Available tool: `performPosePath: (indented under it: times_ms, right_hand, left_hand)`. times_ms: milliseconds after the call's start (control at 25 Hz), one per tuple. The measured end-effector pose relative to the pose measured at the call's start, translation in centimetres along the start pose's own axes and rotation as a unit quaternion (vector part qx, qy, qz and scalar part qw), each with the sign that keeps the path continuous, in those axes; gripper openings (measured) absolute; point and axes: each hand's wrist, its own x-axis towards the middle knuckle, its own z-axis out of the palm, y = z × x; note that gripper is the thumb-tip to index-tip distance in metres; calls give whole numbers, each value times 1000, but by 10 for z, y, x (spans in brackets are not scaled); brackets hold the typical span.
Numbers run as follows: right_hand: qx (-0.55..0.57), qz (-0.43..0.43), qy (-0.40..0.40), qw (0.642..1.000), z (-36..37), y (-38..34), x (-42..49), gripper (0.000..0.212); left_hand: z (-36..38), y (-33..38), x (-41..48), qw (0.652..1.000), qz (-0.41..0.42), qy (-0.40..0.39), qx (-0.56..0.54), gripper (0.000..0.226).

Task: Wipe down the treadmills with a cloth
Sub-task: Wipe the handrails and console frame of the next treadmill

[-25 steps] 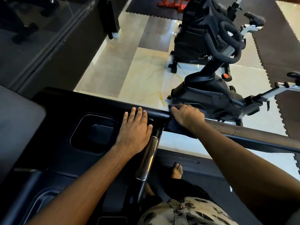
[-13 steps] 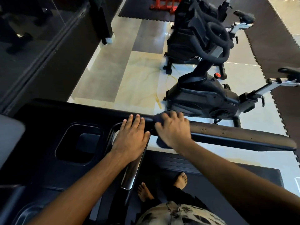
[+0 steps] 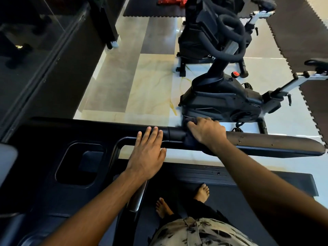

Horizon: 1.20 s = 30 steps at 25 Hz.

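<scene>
The brightest light lies on the glossy pale marbled floor tiles point(image 3: 156, 82), which throw it back as soft glare, strongest toward the right. The black plastic treadmill console point(image 3: 53, 157) at the lower left sits in deep shadow, its detail nearly lost. The dark cloth point(image 3: 192, 142) under the right hand point(image 3: 207, 132) barely separates from the black padded handrail point(image 3: 266, 142). Straight lines bow toward the edges; the corners smear, while the centre is fairly sharp.
</scene>
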Motion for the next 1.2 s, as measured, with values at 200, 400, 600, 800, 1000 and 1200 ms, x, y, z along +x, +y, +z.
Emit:
performPosePath:
  times_ms: [200, 400, 600, 800, 1000, 1200]
  right_hand:
    - [-64, -184, 75, 978, 22, -7, -40, 63]
    - [-83, -9, 37, 996, 2, 25, -11, 57]
    - [-36, -33, 39, 998, -11, 53, 4, 56]
    - [-91, -113, 89, 985, 12, 49, -30, 62]
    - [-72, 47, 30, 996, -18, 80, 3, 58]
    - [-50, -12, 54, 997, -21, 99, 4, 57]
  left_hand:
    - [0, 12, 14, 1000, 21, 2, 13, 62]
    - [0, 19, 18, 998, 27, -23, 43, 62]
    - [-2, 31, 33, 998, 49, -33, 31, 62]
    - [-3, 51, 38, 998, 48, -46, 10, 62]
    - [-4, 63, 44, 995, 52, -80, 20, 64]
    - [-4, 77, 55, 994, 68, -90, 14, 63]
